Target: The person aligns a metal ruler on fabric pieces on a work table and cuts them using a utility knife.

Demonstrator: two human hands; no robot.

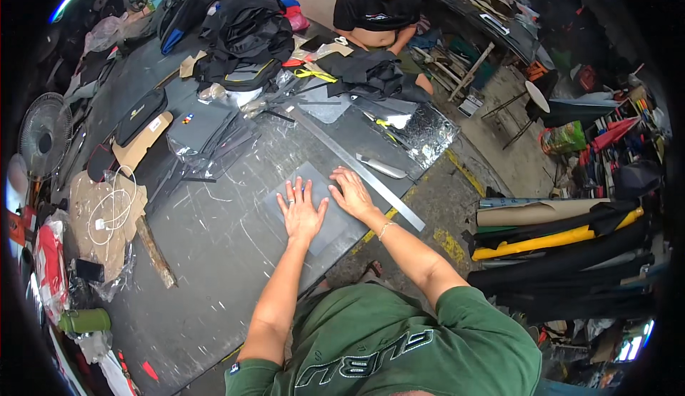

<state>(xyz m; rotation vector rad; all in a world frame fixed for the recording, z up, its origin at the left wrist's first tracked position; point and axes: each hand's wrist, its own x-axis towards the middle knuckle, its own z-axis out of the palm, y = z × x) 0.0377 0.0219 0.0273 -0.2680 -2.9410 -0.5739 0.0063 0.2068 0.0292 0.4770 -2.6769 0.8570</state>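
Note:
A grey, slightly see-through sheet [325,233] lies flat near the front edge of the dark worktable [207,253]. My left hand [302,212] rests on it, palm down with the fingers spread. On the sheet's right part lies my right hand [351,193], fingers stretched out and a bracelet at the wrist. Neither hand holds anything. Just beyond my right hand a long metal ruler [357,168] runs slantwise to the table edge. A utility knife [382,167] with a pale handle lies on the far side of the ruler.
Black bags and fabric [250,32] are heaped at the back. A person [378,11] sits across the table. At left are cardboard [93,203], a white cable [114,221], a green canister [84,321] and a fan [46,135]. Material rolls [556,242] stand at right.

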